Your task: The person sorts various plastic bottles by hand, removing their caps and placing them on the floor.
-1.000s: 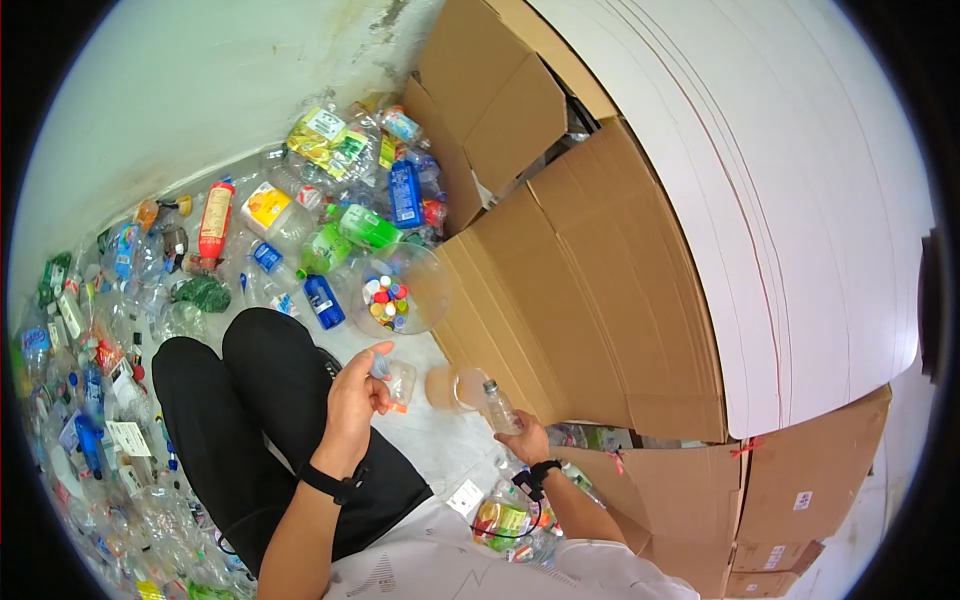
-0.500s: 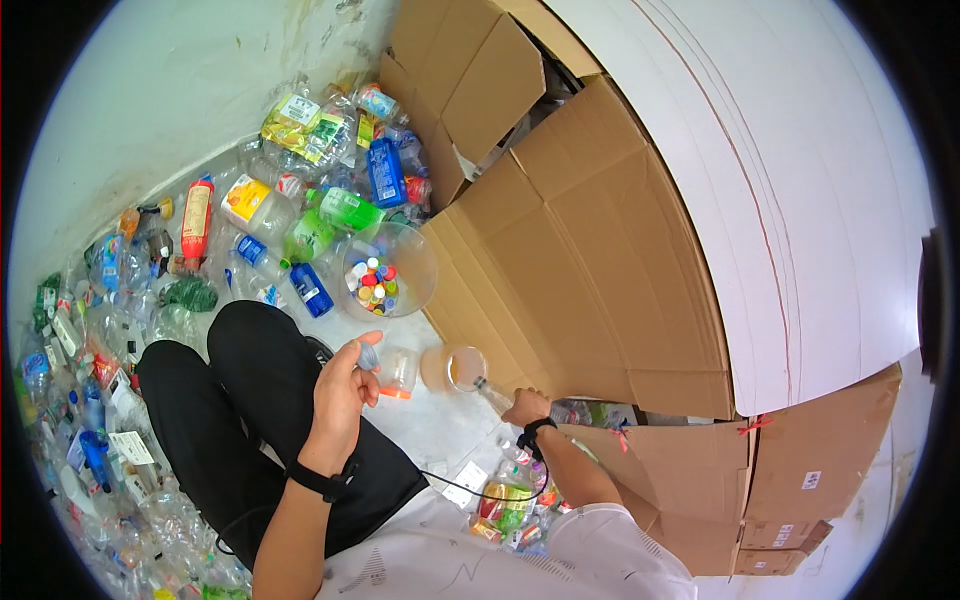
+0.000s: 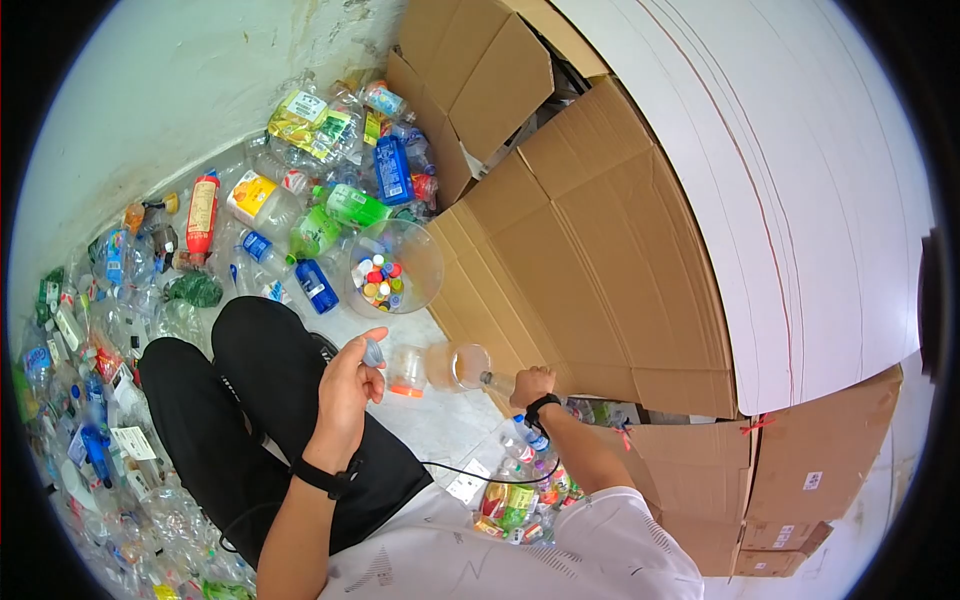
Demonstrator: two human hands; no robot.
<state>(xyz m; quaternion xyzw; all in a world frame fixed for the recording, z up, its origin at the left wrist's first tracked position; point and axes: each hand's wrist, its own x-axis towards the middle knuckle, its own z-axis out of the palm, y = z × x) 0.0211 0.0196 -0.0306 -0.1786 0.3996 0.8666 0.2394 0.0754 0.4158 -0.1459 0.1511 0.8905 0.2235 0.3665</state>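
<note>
My left hand [image 3: 345, 395] is closed, with a greyish-blue cap [image 3: 373, 353] between the thumb and fingers, above my knee. My right hand [image 3: 532, 386] grips a clear plastic bottle [image 3: 499, 383], tilted so its neck points left. The bottle's mouth is close by the rim of a clear round container [image 3: 469, 365] with a brownish tint. Between the two hands, a clear jar with an orange lid [image 3: 405, 389] overlaps that container in this view. Farther forward stands a clear tub [image 3: 425, 270] of many-coloured bottle caps.
Piled empty bottles [image 3: 130, 330] cover the floor at the left and along the wall. A large cardboard box [image 3: 620, 240] rises ahead on the right. More bottles [image 3: 515, 500] lie beside my right forearm, and a black cable [image 3: 490, 494] crosses my front.
My right hand has shifted slightly right and up with the bottle. My left hand keeps the cap and has moved a little to the right. The view has shifted slightly.
</note>
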